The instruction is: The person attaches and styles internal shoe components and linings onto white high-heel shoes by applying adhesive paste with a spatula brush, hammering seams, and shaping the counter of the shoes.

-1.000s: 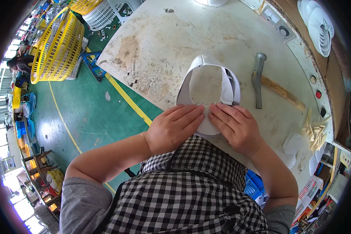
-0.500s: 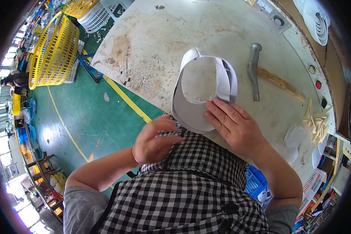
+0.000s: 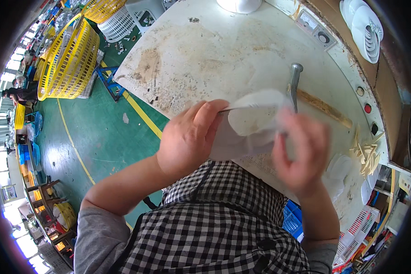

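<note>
A white and grey loop of thin sheet material [image 3: 228, 139], shaped like a visor or a shoe upper, is held up over the near edge of the worktable. My left hand [image 3: 189, 134] grips its left edge between thumb and fingers. At its right end is my right hand [image 3: 303, 150], thumb and fingers curved toward it, but motion smears them, and whether they grip it I cannot tell. Just beyond that hand lies a hammer [image 3: 322, 106] with a metal head and wooden handle; the hand covers the lower tip of the head.
The stained white worktable [image 3: 201, 55] has a panel with a dial [image 3: 323, 38] along its right side. Thin wooden sticks [image 3: 366, 155] and translucent white pieces [image 3: 337, 176] lie at the right. A white rounded object [image 3: 239, 4] stands at the far edge. Yellow baskets [image 3: 71, 61] stand left.
My left hand has moved in and taken hold of the loop's left edge. The loop has turned and tilted. My right hand has shifted right and changed from lying flat to curved fingers.
</note>
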The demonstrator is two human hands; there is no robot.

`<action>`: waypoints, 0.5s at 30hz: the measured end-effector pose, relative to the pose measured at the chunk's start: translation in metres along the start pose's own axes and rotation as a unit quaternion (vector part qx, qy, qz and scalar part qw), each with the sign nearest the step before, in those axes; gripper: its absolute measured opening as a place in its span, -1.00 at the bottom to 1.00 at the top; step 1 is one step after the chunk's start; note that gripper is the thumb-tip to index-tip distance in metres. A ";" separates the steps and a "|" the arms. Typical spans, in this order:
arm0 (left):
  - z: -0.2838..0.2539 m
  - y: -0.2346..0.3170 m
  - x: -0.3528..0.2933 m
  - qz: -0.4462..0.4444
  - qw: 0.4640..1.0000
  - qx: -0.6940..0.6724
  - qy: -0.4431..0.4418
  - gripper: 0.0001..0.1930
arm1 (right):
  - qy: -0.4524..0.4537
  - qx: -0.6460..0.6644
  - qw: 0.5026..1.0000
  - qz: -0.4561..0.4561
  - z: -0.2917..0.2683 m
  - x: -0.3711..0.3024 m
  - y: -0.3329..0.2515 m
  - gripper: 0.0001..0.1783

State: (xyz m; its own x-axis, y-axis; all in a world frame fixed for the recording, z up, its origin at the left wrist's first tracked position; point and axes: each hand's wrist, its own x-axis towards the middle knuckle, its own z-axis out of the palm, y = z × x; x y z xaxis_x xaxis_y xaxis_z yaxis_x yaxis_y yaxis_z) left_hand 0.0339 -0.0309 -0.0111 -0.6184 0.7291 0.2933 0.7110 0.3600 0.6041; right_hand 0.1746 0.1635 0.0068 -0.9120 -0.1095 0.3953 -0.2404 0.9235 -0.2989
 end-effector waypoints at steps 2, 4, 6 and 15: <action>-0.015 0.007 0.013 0.126 0.990 0.066 -0.021 -0.69 | 0.170 -0.108 0.959 0.198 -0.010 0.026 -0.001 -0.40; -0.017 0.015 0.013 0.118 0.992 0.036 0.011 -0.66 | 0.025 -0.066 0.948 0.310 -0.006 0.032 0.011 -0.43; -0.015 0.019 0.008 0.047 0.997 -0.050 0.032 -0.64 | -0.116 -0.029 0.900 0.418 0.002 0.021 0.023 -0.47; -0.011 0.011 -0.019 -0.061 0.992 -0.106 0.001 -0.82 | 0.011 0.055 0.929 0.365 0.031 -0.001 0.020 -0.49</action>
State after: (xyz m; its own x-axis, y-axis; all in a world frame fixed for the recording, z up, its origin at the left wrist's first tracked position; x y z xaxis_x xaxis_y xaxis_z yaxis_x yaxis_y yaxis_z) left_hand 0.0499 -0.0466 -0.0016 -0.6967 0.6863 0.2089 0.5434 0.3148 0.7782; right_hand 0.1600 0.1705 -0.0263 -0.8389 0.5399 0.0691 0.4060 0.7051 -0.5814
